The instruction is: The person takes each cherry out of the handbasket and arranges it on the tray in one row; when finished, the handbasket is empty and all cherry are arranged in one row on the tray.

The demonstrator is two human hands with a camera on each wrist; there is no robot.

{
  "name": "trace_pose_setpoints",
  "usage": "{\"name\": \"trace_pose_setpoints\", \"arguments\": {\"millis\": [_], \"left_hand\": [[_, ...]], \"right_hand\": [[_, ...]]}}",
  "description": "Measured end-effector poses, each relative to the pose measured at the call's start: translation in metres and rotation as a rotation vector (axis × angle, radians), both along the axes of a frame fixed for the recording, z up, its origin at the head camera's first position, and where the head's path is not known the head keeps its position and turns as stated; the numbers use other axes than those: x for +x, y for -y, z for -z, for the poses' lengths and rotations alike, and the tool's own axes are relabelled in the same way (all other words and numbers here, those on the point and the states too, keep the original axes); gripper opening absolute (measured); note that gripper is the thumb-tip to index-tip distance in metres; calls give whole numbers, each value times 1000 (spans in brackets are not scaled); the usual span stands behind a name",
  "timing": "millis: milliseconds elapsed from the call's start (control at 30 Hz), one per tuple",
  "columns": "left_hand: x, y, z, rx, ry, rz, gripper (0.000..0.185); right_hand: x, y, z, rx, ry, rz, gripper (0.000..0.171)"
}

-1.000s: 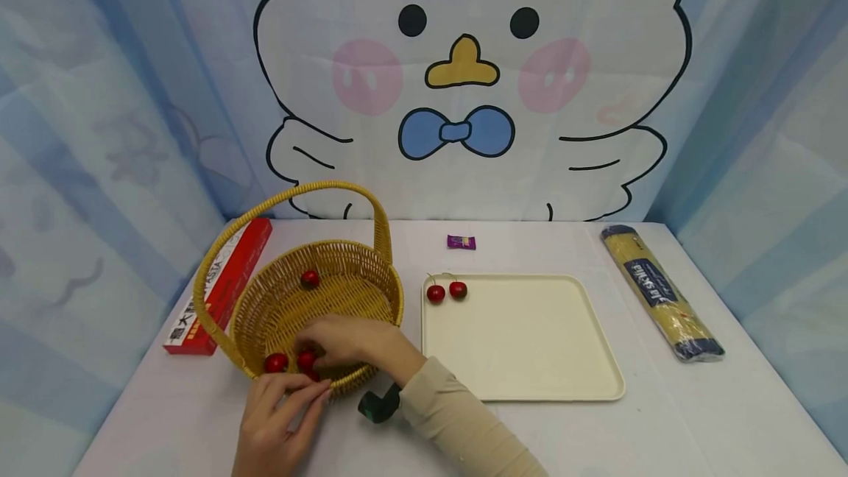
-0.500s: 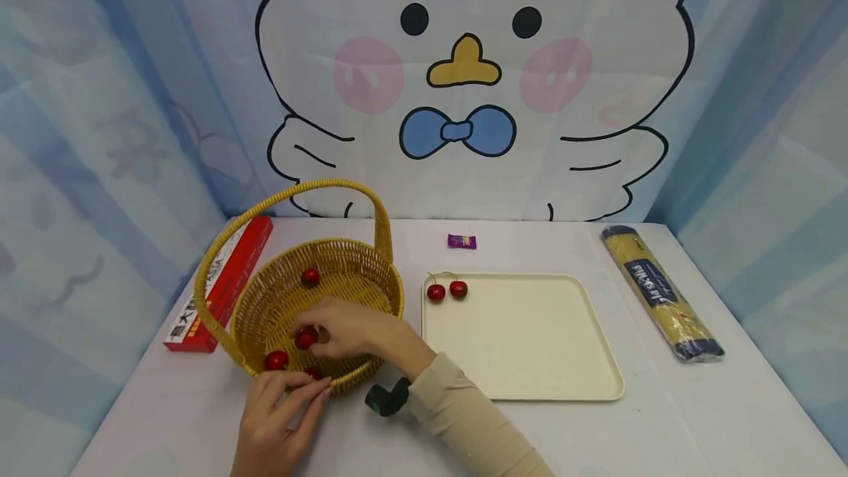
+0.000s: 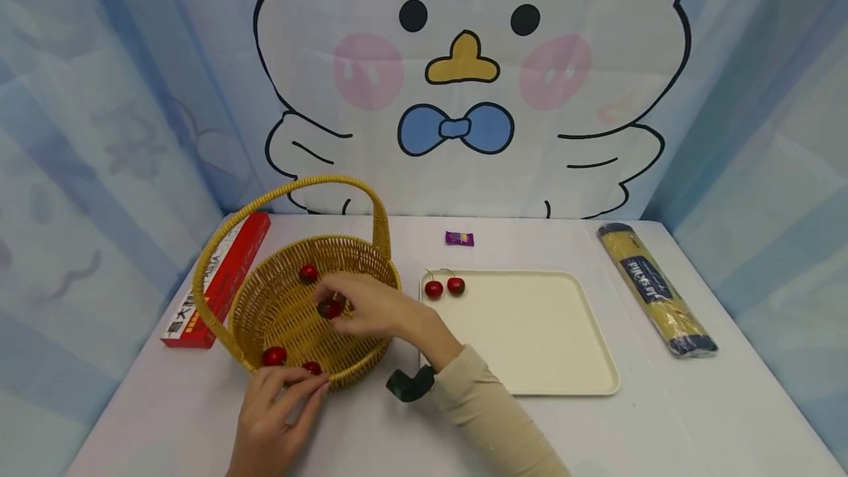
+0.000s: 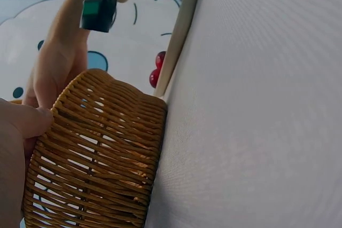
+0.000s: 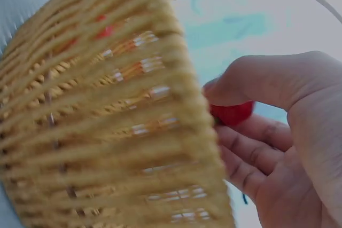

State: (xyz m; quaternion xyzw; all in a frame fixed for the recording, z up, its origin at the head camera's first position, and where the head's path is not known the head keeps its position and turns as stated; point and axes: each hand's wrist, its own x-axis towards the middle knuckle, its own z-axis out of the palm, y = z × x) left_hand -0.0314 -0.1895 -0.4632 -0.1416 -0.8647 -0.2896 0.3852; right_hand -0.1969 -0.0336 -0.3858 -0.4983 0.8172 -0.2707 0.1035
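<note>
Cherry [image 3: 329, 309] pinched in right hand [image 3: 372, 309]; three cherries [image 3: 274, 356] remaining in basket [image 3: 252, 315] gripped by left hand [image 3: 274, 412], two rightward on tray [image 3: 530, 337].

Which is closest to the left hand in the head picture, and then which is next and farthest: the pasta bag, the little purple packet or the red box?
From the left hand:
1. Red box: on the left, beside the basket.
2. Little purple packet: back middle, beyond the tray.
3. Pasta bag: far over on the right, past the tray.
</note>
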Motion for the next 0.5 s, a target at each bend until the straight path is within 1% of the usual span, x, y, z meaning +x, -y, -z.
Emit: {"name": "trace_pose_setpoints", "arguments": {"millis": [100,167,333,500], "left_hand": [[0,0,0,-1,1,3,53],[0,-1,-1,0,5,2,52],[0,-1,0,0,-11,8,49],[-1,-1,2,-5,-34,6,49]], "right_hand": [[-2,-11,-3,-20,-26,14,39],[-2,-18,-5,-32,-20,27,37],[-3,-37,-10,-78,-16,48,29],[-4,-59,-12,-139,12,102,28]]}}
